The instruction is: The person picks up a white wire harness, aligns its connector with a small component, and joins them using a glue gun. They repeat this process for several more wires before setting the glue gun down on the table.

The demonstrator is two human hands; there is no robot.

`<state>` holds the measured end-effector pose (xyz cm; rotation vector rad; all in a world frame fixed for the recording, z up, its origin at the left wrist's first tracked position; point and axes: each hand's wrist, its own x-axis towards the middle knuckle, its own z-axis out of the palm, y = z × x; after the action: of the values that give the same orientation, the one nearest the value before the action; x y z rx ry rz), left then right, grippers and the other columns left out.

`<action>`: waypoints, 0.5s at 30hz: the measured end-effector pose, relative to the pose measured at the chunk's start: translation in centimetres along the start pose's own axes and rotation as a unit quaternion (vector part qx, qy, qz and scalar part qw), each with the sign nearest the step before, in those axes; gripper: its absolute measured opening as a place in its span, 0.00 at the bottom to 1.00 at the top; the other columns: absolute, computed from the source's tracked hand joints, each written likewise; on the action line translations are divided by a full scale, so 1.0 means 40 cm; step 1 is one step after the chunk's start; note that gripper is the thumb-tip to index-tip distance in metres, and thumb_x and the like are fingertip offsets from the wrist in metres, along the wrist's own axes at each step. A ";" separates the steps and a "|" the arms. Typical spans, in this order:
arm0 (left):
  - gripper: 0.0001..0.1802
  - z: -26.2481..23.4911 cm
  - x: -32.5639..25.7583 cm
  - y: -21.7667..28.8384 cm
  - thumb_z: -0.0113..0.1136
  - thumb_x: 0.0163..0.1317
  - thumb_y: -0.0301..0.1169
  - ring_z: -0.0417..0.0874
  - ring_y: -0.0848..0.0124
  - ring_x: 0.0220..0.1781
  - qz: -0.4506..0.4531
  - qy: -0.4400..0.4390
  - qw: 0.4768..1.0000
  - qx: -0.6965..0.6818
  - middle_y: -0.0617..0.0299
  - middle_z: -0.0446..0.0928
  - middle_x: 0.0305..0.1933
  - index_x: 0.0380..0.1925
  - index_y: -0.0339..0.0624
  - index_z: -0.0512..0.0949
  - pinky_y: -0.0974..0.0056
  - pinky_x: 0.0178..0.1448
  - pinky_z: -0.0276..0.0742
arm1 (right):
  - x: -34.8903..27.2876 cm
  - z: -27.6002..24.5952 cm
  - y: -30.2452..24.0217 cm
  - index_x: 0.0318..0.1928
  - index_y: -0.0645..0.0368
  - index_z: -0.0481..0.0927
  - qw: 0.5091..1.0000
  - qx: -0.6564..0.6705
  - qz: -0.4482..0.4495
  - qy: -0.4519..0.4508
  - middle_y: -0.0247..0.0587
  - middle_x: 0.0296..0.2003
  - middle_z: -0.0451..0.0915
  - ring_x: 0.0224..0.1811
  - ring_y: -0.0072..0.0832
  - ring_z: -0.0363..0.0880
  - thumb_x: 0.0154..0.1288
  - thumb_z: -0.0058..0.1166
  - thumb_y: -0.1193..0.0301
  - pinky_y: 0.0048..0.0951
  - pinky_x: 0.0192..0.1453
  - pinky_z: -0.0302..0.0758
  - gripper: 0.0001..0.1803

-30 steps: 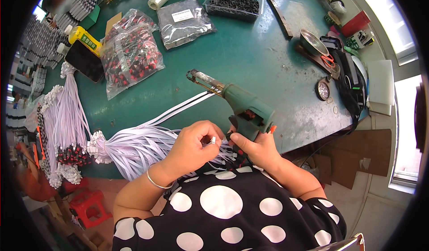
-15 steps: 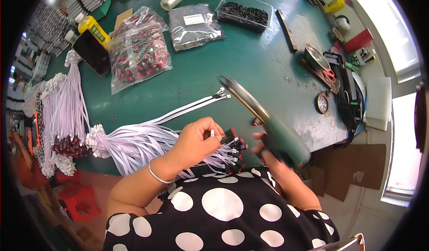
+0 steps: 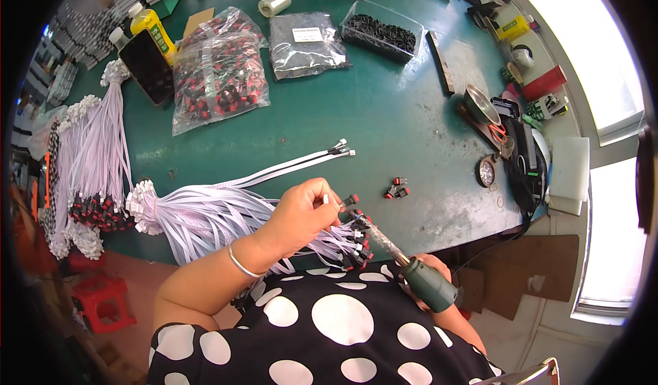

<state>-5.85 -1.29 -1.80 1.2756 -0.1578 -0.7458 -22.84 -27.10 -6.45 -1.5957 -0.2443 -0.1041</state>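
Note:
My left hand point(image 3: 307, 210) is closed in a pinch on a thin white cable, just beside a small black-and-red switch point(image 3: 351, 200). My right hand point(image 3: 436, 270) grips the green handle of a soldering iron point(image 3: 384, 239). Its tip points up and left, close to my left fingertips; whether it touches the wire I cannot tell. Under my left hand lies a bundle of flat white cables point(image 3: 199, 213), with black and red switches on its right ends. A few loose black-and-red switches point(image 3: 396, 189) lie on the green table beyond the iron.
A clear bag of red and black switches point(image 3: 223, 76), a grey bag point(image 3: 306, 49) and a clear bin of black parts point(image 3: 381, 32) stand farther back. At right are a metal bowl point(image 3: 482, 104), a round tin point(image 3: 486, 172) and orange-handled scissors point(image 3: 497, 132). More cable bundles point(image 3: 103, 138) lie at left.
The soldering iron has swung down and left, from raised over the table to its tip beside my left fingertips. My left hand stays almost in place. The view has shifted slightly.

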 end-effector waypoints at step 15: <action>0.03 -0.001 0.000 -0.003 0.49 0.56 0.21 0.74 0.76 0.28 -0.006 0.008 1.000 0.015 0.59 0.72 0.31 0.24 0.39 0.68 0.71 0.31 0.72 | 0.017 0.041 -0.047 0.30 0.59 0.76 0.987 -0.094 0.128 0.024 0.35 0.26 0.78 0.28 0.29 0.77 0.44 0.54 0.77 0.28 0.37 0.72 0.08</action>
<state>-5.87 -1.28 -1.92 1.3123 -0.1488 -0.7446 -22.72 -25.38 -4.54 -1.7964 0.0097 0.0351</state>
